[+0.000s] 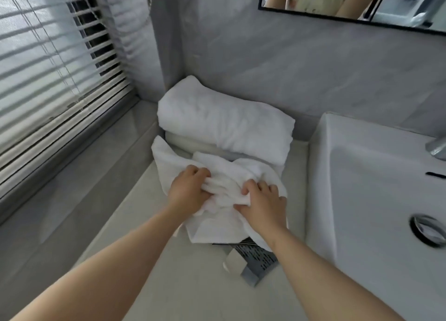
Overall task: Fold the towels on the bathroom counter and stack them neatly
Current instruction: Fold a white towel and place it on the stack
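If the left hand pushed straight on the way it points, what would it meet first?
Probably the folded towel stack behind the crumpled towel that the left hand grips; depth is unclear.

1. The left hand [189, 189] and right hand [261, 203] grip a crumpled white towel [217, 214] bunched between them.
2. Beyond the hands lies a folded towel stack [224, 125].
3. Right of the right hand is the sink [376, 176].
4. Under the right wrist, a patterned packet [259, 260] pokes out.

Soft, cool daylight enters through the slatted blinds [55, 84], well left of where the hands grip. The towel [217, 195] in that grip glares near-white, its texture washed out. Shadows are faint. Wide-angle distortion bends the edges; the picture is slightly soft throughout.
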A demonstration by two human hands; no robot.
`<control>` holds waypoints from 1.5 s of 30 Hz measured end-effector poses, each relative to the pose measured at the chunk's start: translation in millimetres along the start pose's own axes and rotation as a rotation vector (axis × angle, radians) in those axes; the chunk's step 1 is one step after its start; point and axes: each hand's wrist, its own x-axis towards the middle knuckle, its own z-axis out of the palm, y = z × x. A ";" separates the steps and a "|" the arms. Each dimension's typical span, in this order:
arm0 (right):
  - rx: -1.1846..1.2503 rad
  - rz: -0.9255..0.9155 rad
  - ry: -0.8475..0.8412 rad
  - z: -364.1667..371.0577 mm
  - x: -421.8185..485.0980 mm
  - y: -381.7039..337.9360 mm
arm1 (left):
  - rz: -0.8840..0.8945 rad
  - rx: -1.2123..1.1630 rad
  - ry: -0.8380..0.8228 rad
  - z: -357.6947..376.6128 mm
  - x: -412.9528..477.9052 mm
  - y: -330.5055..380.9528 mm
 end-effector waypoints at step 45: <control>1.054 -0.301 0.722 -248.1 -251.7 185.8 | 0.173 -1.132 0.486 -54.5 -266.1 364.7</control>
